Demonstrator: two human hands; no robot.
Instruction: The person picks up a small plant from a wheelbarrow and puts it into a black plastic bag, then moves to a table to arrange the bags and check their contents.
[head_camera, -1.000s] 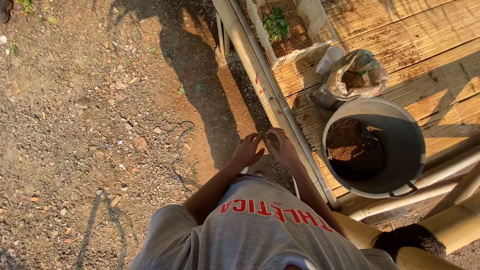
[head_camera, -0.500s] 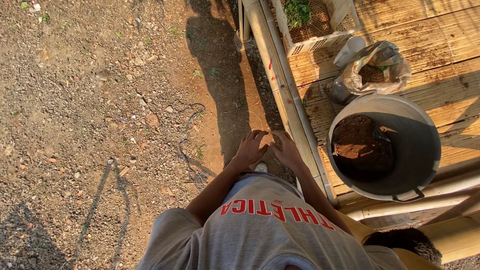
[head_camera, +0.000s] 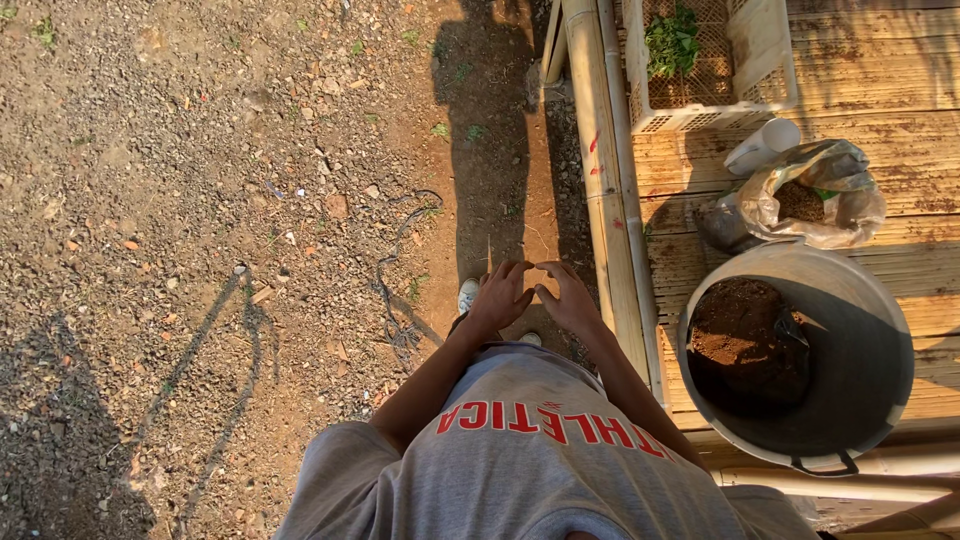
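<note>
My left hand (head_camera: 500, 296) and my right hand (head_camera: 566, 297) are held together in front of my grey shirt, over the dirt ground. Their fingertips meet, the fingers are loosely spread, and no object shows between them. A white shoe (head_camera: 468, 293) peeks out just below the left hand. To the right of my right arm stands a large grey bucket (head_camera: 880, 330) partly filled with brown soil (head_camera: 735, 330). It rests on a bamboo platform (head_camera: 880, 90).
Behind the bucket lie a crumpled plastic bag of soil (head_camera: 815, 200) and a tipped white cup (head_camera: 765, 145). A white slatted crate (head_camera: 700, 118) holds green plants (head_camera: 672, 40). Thick bamboo poles (head_camera: 600, 150) edge the platform. A dark wire (head_camera: 392, 280) lies on the gravel at left.
The view has shifted, so the bucket and crate sit lower in the frame. My hands stay together at my front, fingers working slightly against each other.
</note>
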